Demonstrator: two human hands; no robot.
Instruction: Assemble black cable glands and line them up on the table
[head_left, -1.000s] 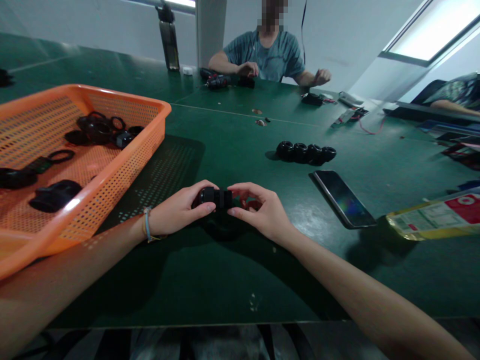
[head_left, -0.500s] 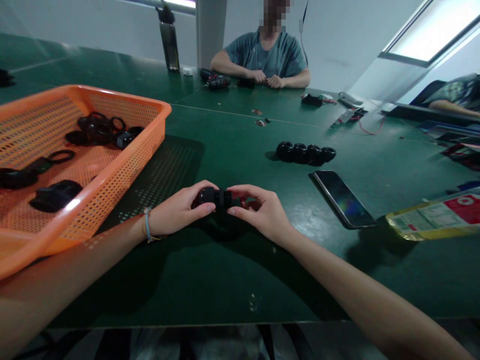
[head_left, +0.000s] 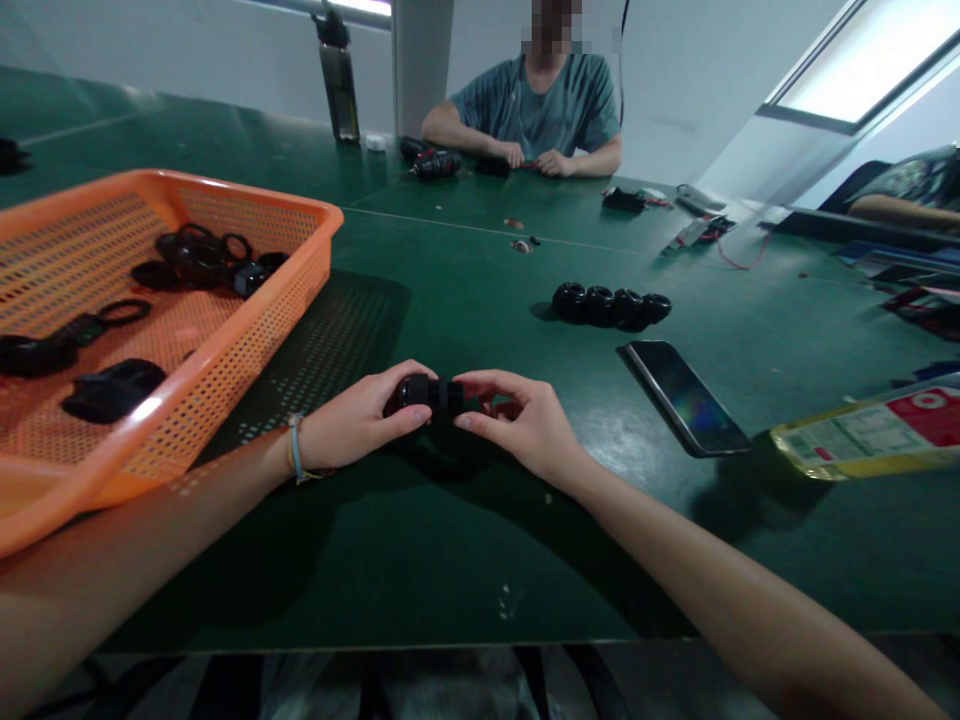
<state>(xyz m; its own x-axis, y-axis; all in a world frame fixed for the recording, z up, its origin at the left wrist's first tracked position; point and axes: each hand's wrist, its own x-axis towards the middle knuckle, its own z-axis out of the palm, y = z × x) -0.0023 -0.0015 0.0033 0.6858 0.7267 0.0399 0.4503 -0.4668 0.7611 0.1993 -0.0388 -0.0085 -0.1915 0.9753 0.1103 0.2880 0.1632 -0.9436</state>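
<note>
fingers (head_left: 397, 375) and thumb of my left hand (head_left: 367, 415) are wrapped around one end of a black cylindrical part (head_left: 433, 395), gripping it firmly on its side in front of me. my right hand (head_left: 525, 420) is at the other end, thumb and forefinger curved about the rim; whether those tips press on it or only rest there i cannot tell. the part is just above or on the green table (head_left: 450, 570), which of the two i cannot make out. compared with the earlier frames, both my hands and the part are in nearly the same place, and the orange basket (head_left: 300, 295) with its loose black parts (head_left: 199, 258) is unchanged to my left.

the clear change is across the table. a second ago the co-worker (head_left: 540, 110) had the hands spread well apart, one of them raised; now both hands are low and close together, with something small and dark reddish between them, near the drill (head_left: 436, 163). the four black rings (head_left: 615, 308), the phone (head_left: 686, 398) and the bottle of yellow liquid (head_left: 862, 435) are where they were, on my right.
</note>
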